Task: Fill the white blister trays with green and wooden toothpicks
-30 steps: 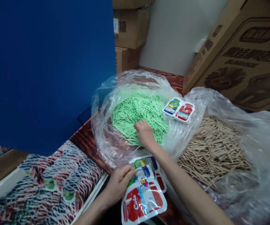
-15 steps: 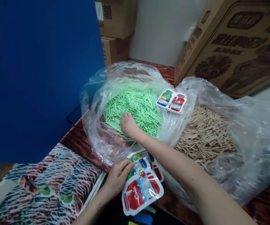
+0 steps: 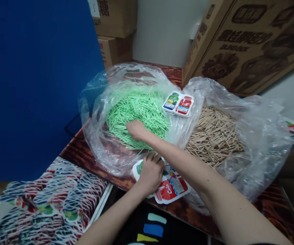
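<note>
A heap of thin light-green sticks (image 3: 149, 112) lies in an opened clear plastic bag (image 3: 98, 149). My right hand (image 3: 137, 130) is down in the front of that heap, its fingers curled among the sticks and the tips hidden. Just in front of the bag, at the table's edge, my left hand (image 3: 150, 173) is bent over flat printed packets, its fingers closed on the upper one. The red half of a Cola packet (image 3: 171, 190) shows to the right of this hand; a green-printed part peeks out on its left. My right forearm passes over the packets' far side.
Brown sticks (image 3: 213, 136) fill a second clear bag at the right. A small stack of packets (image 3: 178, 103) rests between the bags. A blue panel (image 3: 39, 88) stands at left, above a tray of packed printed sheets (image 3: 55, 204). Cardboard boxes (image 3: 246, 47) stand behind.
My left hand has moved up and right with the packet, from hanging before the table to its edge. My right hand stays in the green sticks, turned slightly. The camera view has shifted.
</note>
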Tool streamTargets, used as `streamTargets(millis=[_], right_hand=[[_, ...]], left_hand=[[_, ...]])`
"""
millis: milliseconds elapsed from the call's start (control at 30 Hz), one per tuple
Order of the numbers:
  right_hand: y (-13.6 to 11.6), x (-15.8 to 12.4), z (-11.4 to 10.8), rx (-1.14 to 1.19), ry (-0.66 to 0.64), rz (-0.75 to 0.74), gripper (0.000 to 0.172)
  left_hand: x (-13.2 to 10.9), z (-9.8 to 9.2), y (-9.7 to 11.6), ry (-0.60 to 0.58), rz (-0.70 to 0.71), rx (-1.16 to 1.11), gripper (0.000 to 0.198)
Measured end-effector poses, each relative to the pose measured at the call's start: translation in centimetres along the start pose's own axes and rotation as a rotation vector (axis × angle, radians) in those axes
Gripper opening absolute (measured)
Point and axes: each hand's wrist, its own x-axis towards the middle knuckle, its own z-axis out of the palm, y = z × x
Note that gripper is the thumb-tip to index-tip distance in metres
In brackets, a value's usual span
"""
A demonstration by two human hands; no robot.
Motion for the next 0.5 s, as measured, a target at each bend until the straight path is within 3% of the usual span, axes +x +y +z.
streamTargets(millis=[267,433,500], right_hand=[[3.7,-1.2,-1.5,0.240,0.114,0.149,0.016],[4.8,-1.3,-0.9,0.871,0.265,0.258,0.013],[5.0,-1.3,-0.9,1.140,0.304,0.330,0.014]], left_hand=[[-1.9,-2.6,-1.8,-0.080,0.094,-0.067,0.021],[-1.6,-2.7,-1.7,0.099,-0.037,-0.008,0.021],[-1.4,-2.4,-1.7,0.065,-0.059,-0.006,0.020]])
